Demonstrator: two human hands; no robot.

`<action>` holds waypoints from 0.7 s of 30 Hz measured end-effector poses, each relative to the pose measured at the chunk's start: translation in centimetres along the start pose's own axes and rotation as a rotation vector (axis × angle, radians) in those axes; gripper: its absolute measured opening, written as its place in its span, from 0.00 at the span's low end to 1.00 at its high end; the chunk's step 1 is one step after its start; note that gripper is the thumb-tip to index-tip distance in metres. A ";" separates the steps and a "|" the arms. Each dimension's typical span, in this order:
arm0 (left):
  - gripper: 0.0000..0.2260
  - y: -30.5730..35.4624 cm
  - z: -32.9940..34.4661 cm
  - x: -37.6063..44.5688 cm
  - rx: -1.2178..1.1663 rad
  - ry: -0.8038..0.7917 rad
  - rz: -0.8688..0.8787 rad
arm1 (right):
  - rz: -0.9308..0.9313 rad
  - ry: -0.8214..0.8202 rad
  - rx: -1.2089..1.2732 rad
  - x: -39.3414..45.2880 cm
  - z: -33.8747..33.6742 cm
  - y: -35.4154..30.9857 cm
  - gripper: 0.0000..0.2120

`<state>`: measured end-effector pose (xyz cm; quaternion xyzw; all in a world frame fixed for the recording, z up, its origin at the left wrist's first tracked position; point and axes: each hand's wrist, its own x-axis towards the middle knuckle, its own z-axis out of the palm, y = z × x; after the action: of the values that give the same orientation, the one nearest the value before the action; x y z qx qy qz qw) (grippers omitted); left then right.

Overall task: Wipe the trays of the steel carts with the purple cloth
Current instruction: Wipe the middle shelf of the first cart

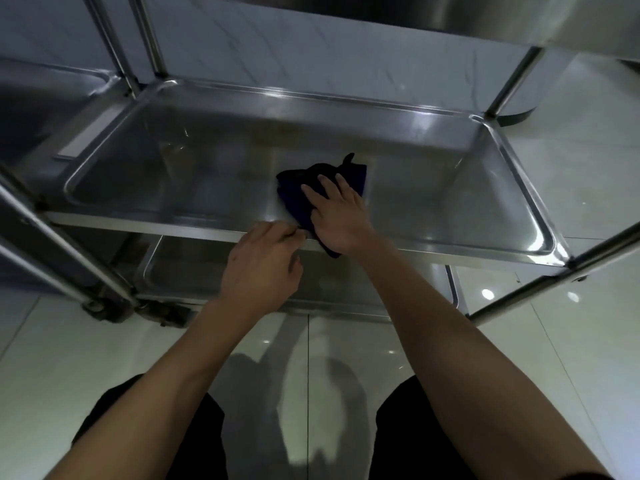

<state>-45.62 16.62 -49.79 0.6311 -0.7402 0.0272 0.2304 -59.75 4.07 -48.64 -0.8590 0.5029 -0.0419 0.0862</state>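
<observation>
The dark purple cloth (pixel 298 188) lies bunched on the middle tray (pixel 173 161) of a steel cart, draped over the tray's near rim. My right hand (pixel 337 216) presses flat on the cloth with fingers straight and spread. My left hand (pixel 261 268) is at the tray's front rim just left of the cloth, fingers curled; its fingertips pinch at the rim or the cloth's edge, and I cannot tell which. A lower tray (pixel 346 282) shows beneath, partly hidden by my arms.
A second steel cart's tray (pixel 52 98) stands at the left. Upright steel posts (pixel 149 36) rise at the corners, and an upper tray (pixel 519 19) overhangs at the top right. Castor wheels (pixel 104 308) sit on the glossy tiled floor (pixel 571 185).
</observation>
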 end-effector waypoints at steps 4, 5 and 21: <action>0.17 0.6 0.0 0.1 0.016 -0.001 -0.033 | -0.006 0.010 0.012 -0.9 -0.4 0.3 0.26; 0.17 0.8 -0.1 0.2 0.027 -0.013 -0.049 | -0.010 0.011 0.016 -1.3 -0.5 0.6 0.26; 0.14 11.3 3.1 8.8 0.012 -0.281 -0.062 | 0.285 0.106 0.013 -9.9 -3.6 16.2 0.25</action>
<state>-58.08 9.76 -46.40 0.6526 -0.7451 -0.0643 0.1216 -79.05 4.52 -48.04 -0.7750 0.6231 -0.0779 0.0704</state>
